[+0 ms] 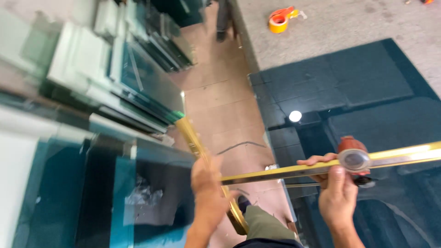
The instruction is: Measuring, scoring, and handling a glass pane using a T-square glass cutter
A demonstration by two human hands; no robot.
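This is a glass-cutting workshop. Stacks of green-edged flat glass panes (138, 78) lean along the tiled floor (225, 110), and a large dark glass sheet (358, 87) lies on a grey felt-covered cutting table (340, 23). A brass T-square glass cutter (294, 170) lies across the sheet.

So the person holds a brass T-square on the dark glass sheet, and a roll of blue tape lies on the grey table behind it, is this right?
Not quite: the tape roll is orange and yellow, not blue, as the head view shows. The rest holds: both hands, left and right, grip the brass T-square on the dark glass sheet.
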